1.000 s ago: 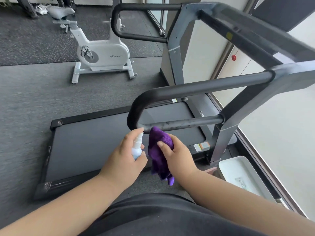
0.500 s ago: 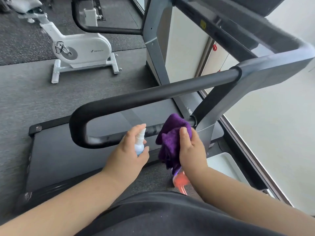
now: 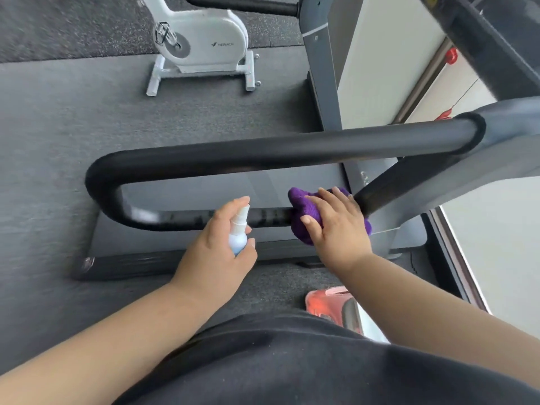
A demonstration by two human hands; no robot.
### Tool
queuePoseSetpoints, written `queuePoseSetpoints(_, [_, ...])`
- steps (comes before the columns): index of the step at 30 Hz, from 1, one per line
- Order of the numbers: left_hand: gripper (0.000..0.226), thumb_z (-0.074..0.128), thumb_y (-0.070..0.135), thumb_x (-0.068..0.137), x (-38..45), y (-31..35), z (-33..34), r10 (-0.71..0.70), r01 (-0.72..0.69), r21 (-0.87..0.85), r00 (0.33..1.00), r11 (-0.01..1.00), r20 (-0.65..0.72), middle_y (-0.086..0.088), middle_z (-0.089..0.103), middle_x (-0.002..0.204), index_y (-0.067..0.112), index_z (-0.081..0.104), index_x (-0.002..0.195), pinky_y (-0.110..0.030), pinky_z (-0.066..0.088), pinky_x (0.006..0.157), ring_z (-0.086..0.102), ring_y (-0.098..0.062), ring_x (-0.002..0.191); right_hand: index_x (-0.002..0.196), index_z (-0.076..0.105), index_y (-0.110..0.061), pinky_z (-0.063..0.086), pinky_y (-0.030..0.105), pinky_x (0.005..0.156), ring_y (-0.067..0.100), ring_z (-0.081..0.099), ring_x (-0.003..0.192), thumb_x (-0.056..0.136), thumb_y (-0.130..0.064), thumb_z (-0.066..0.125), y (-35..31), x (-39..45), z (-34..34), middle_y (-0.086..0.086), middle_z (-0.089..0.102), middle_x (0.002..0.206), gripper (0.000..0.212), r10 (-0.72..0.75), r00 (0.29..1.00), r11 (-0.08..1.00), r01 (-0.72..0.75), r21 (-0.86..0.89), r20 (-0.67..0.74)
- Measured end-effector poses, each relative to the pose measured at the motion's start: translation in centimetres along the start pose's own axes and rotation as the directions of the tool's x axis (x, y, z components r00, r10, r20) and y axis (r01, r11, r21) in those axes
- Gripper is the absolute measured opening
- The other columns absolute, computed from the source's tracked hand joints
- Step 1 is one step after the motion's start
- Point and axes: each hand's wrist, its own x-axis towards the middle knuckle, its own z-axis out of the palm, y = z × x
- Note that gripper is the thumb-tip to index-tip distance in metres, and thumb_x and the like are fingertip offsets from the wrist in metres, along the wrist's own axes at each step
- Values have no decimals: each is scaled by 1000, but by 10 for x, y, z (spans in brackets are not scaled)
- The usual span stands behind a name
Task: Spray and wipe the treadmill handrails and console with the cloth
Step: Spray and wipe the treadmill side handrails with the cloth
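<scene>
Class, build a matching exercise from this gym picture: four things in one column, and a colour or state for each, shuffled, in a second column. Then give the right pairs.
Things
1. cloth
2. spray bottle
3. exercise bike
4. handrail

Colour or state
A. white, standing on the floor beyond the treadmill
B. black, bent into a loop
C. purple, pressed on the lower bar under the right hand
D. small, with a white nozzle, gripped in the left hand

Pairs: 1-C, 2-D, 3-A, 4-B
</scene>
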Motion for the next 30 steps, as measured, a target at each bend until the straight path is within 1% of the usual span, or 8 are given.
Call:
queuePoseSetpoints(4, [67, 66, 20, 87, -6, -1, 3, -35, 36, 4, 999, 999, -21, 27, 58, 104, 64, 29, 122, -26, 51, 75, 55, 3, 93, 137, 55, -24, 24, 50, 118, 32, 40, 137, 98, -56, 28, 2, 1, 2, 5, 55, 141, 57, -32, 999, 999, 32, -8, -15])
queuePoseSetpoints(10, [68, 65, 21, 87, -11, 3, 1, -68, 70, 32, 996, 997, -49, 23, 60, 105, 65, 27, 121, -29, 51, 79, 53, 6, 97, 137, 53, -24, 24, 49, 117, 32, 42, 135, 96, -63, 31, 4, 1, 2, 4, 54, 142, 61, -65, 998, 996, 65, -53, 7])
queuePoseSetpoints(13, [67, 66, 21, 87, -15, 2, -3, -68, 70, 30, 995, 997, -67, 23, 60, 103, 64, 29, 122, -26, 49, 77, 53, 6, 95, 136, 54, -22, 30, 52, 113, 35, 45, 132, 90, -67, 39, 1, 1, 6, 7, 55, 139, 66, -86, 996, 993, 87, -74, 18])
queuePoseSetpoints(15, [67, 66, 20, 87, -18, 0, -5, -66, 69, 43, 995, 997, -74, 22, 60, 103, 63, 29, 123, -23, 48, 76, 54, 4, 93, 136, 53, -21, 32, 53, 111, 36, 45, 131, 90, -68, 39, -5, 2, 8, 8, 55, 139, 67, -105, 994, 991, 107, -79, 30])
queuePoseSetpoints(19, [67, 65, 23, 87, -22, -7, -12, -95, 100, 63, 993, 993, -71, 21, 59, 104, 62, 26, 126, -32, 52, 79, 58, -5, 90, 139, 51, -19, 32, 53, 111, 35, 45, 131, 92, -66, 35, -29, 5, 18, 8, 55, 141, 68, -149, 987, 986, 153, -73, 52])
queuePoseSetpoints(22, [67, 65, 23, 87, -25, -15, -22, -88, 93, 69, 993, 993, -76, 21, 59, 104, 62, 26, 125, -30, 51, 81, 57, -4, 91, 140, 50, -19, 31, 53, 112, 34, 46, 131, 93, -65, 30, -50, 9, 26, 8, 54, 141, 69, -176, 983, 979, 181, -92, 59])
queuePoseSetpoints(25, [67, 66, 22, 86, -29, -25, -34, -76, 83, 77, 993, 994, -87, 20, 59, 104, 62, 26, 124, -26, 49, 79, 56, -1, 92, 140, 50, -18, 33, 52, 111, 34, 47, 130, 93, -64, 30, -68, 14, 33, 7, 55, 141, 69, -196, 979, 974, 201, -107, 59])
queuePoseSetpoints(30, [68, 67, 21, 85, -35, -47, -55, -79, 87, 70, 991, 994, -105, 22, 59, 103, 62, 27, 123, -27, 48, 83, 57, -3, 93, 139, 50, -20, 33, 50, 111, 31, 48, 129, 93, -65, 29, -105, 21, 44, 4, 55, 141, 68, -246, 967, 961, 252, -115, 63])
